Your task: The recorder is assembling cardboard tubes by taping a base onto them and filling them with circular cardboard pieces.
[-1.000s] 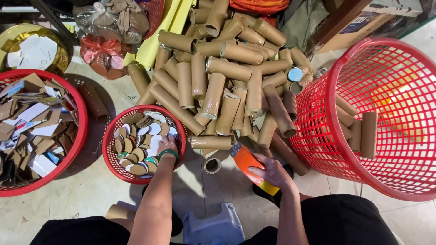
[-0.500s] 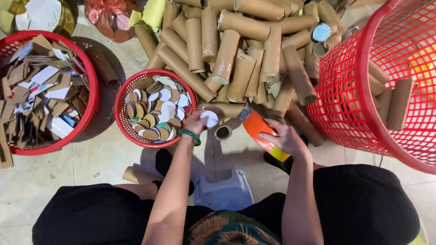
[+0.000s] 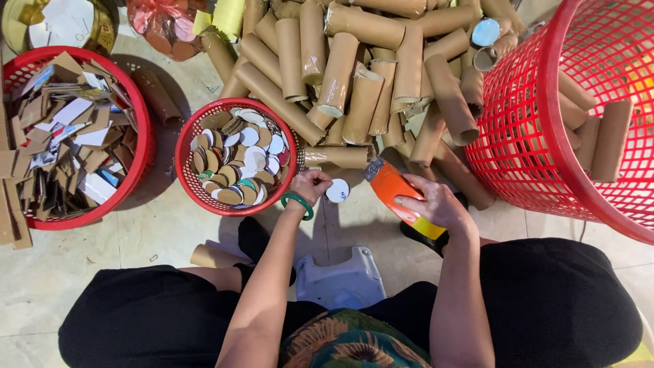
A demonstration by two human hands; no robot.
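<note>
Seen from above, a person in black trousers sits on a small grey stool [image 3: 340, 281] over a pale tiled floor [image 3: 157, 232]. At the far right stands a large red mesh laundry basket [image 3: 545, 136] with several brown cardboard tubes [image 3: 603, 140] leaning inside it. Across the top, between this basket and the smaller ones, lies a broad heap of cardboard tubes [image 3: 361, 75], piled at mixed angles on the floor. At the left edge sits a wide red basket [image 3: 139, 136] filled with flat cardboard scraps [image 3: 61, 136]. Between it and the heap, just in front of the person's knees, is a small round red basket [image 3: 187, 174] holding round cardboard and white end caps [image 3: 238, 160]. The right hand [image 3: 436, 203] is clenched around an orange and yellow utility knife [image 3: 398, 194], its tip pointing up and left toward the foot of the heap. The left hand [image 3: 311, 185], with a green bangle [image 3: 297, 203] on the wrist, hovers at the right rim of the small basket; its fingers [image 3: 319, 181] are curled in, pinching the edge of a small white round cap [image 3: 337, 191] that sits just right of the hand, above the floor, between the small basket and the knife.
</note>
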